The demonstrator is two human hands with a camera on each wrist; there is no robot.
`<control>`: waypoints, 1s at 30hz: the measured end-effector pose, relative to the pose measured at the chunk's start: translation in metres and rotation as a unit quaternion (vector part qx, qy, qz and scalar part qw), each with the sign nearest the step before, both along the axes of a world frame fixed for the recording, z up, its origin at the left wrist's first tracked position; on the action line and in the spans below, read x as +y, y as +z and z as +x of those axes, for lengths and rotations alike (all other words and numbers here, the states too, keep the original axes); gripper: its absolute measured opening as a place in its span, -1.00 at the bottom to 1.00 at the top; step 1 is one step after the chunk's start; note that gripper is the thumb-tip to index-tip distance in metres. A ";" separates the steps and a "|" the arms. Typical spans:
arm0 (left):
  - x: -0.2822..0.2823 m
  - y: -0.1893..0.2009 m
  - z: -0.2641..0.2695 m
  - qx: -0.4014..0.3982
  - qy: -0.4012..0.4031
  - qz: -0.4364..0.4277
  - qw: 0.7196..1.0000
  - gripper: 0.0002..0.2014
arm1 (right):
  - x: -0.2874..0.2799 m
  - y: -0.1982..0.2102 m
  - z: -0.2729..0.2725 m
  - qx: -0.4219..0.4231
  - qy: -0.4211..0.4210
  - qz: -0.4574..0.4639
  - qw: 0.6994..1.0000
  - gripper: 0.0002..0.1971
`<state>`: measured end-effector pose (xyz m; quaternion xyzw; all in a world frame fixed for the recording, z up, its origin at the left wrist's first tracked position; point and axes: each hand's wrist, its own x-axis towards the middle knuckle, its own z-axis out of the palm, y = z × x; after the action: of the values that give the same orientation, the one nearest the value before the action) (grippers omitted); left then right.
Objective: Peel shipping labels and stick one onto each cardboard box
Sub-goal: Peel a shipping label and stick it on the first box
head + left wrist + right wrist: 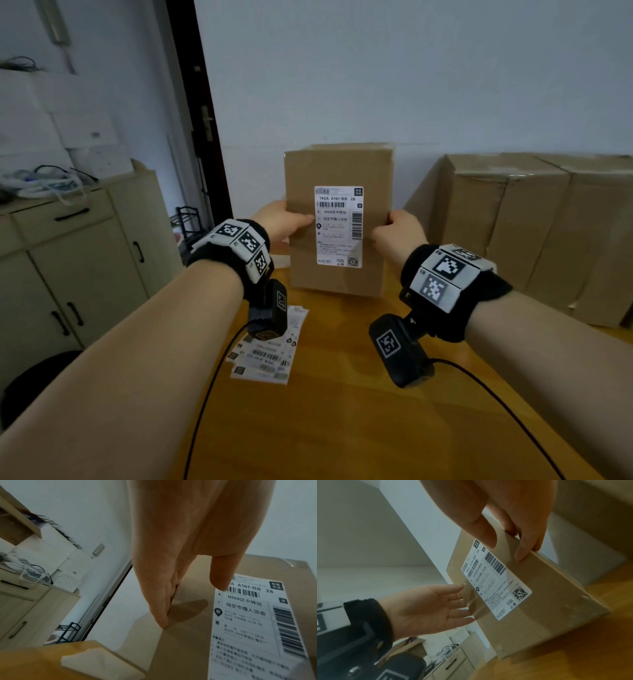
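Note:
A brown cardboard box (339,168) stands upright over the wooden table (342,428), its lower edge close to the tabletop. A white shipping label (338,226) is stuck on the face toward me. My left hand (281,219) holds the box's left edge, thumb on the front and fingers behind. My right hand (397,229) grips the right edge with curled fingers. The left wrist view shows the left hand (171,547), box (188,649) and label (254,628). The right wrist view shows the right hand (513,513), left hand (426,607), box (547,608) and label (494,582).
A stack of label sheets (270,356) lies on the table under my left wrist. A white paper scrap (96,665) lies near the table's left edge. Large cardboard boxes (531,222) stand at the right against the wall. A beige cabinet (68,257) stands to the left.

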<state>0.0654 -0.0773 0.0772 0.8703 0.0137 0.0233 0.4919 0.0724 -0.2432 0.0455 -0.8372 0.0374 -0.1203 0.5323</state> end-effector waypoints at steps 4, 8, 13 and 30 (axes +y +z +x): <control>-0.007 -0.005 0.030 0.025 -0.017 0.019 0.999 -0.58 | -0.001 -0.007 0.028 0.033 -0.023 -0.018 0.999 -0.70; -0.005 -0.014 0.053 0.032 -0.006 0.023 0.999 -0.58 | 0.001 -0.018 0.048 0.052 -0.033 -0.029 0.998 -0.66; 0.005 -0.019 0.067 0.032 0.026 0.014 0.999 -0.60 | 0.010 -0.028 0.062 0.043 -0.027 -0.018 0.999 -0.61; 0.015 -0.017 0.052 0.037 0.041 0.031 0.998 -0.51 | 0.026 -0.021 0.052 0.063 0.017 -0.001 0.998 -0.65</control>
<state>0.1178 -0.0626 0.0603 0.8840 0.0666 0.0118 0.4626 0.1247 -0.2175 0.0241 -0.8443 0.0564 -0.0582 0.5297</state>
